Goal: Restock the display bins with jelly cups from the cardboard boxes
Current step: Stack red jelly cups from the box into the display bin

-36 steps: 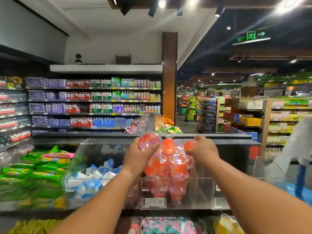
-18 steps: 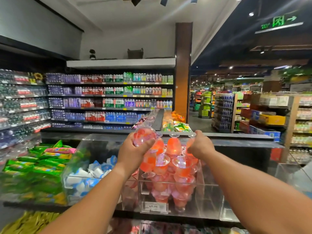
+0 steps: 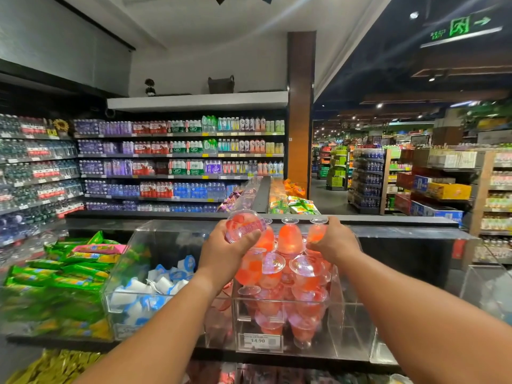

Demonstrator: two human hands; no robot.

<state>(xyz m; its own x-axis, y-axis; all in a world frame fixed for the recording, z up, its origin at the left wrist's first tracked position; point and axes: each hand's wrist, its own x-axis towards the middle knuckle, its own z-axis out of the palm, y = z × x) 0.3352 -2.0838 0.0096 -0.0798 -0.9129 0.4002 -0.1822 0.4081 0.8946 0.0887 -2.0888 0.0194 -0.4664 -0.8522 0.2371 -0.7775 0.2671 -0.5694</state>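
Observation:
A clear acrylic display bin [image 3: 336,322] in front of me is heaped with red-orange goblet-shaped jelly cups [image 3: 289,275]. My left hand [image 3: 221,253] grips one jelly cup [image 3: 243,229] tilted on its side above the pile's left edge. My right hand [image 3: 333,241] holds another jelly cup [image 3: 315,232] upside down at the pile's top right. An inverted cup [image 3: 289,238] stands between the hands. No cardboard box is in view.
Left of the jelly bin, a clear bin [image 3: 130,306] holds blue-and-white packets, beside green snack packs [image 3: 58,275]. A price tag [image 3: 259,341] reads 14.90. A black divider ledge [image 3: 388,220] runs behind the bins. Drink shelves [image 3: 177,162] stand beyond.
Both hands have stayed at the top of the pile with their cups. The view has shifted slightly, so the bin and hands sit a little more to the right.

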